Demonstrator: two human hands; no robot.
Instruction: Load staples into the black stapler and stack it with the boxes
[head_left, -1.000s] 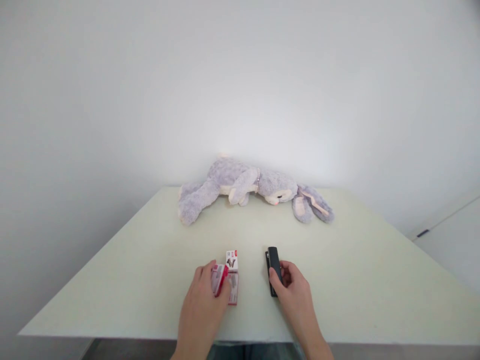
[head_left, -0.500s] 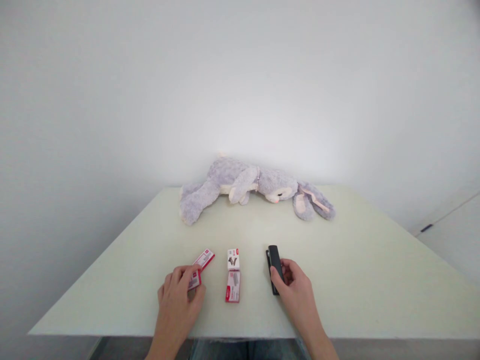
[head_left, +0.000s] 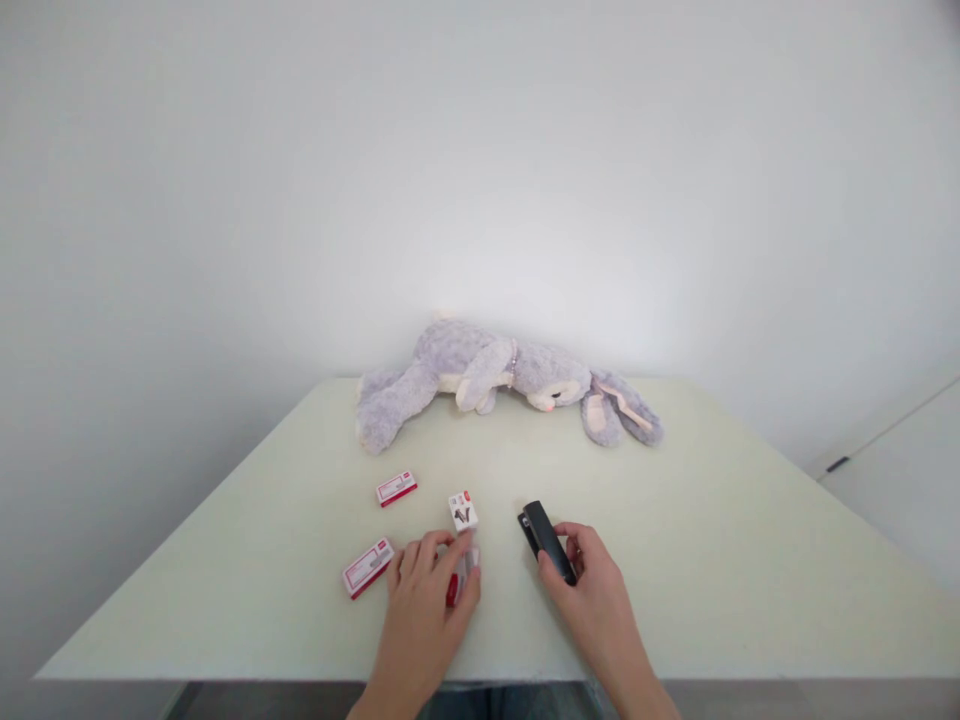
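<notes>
My left hand is closed around a red and white staple box on the table, thumb on its right side and fingers over its left, partly hiding it. Just beyond the fingertips sits a small white box with a dark picture on top. My right hand grips a black stapler, which lies tilted with its far end pointing left. Left of my left hand lies another red and white staple box, close to the fingers. A similar staple box rests farther back.
A grey-purple plush rabbit lies on its side along the back of the pale table, against a white wall. The table's front edge runs just below my hands.
My left hand has let go of a staple box at the left and moved right onto the middle one. The two left boxes now lie apart. The stapler has turned, its far end swinging left.
</notes>
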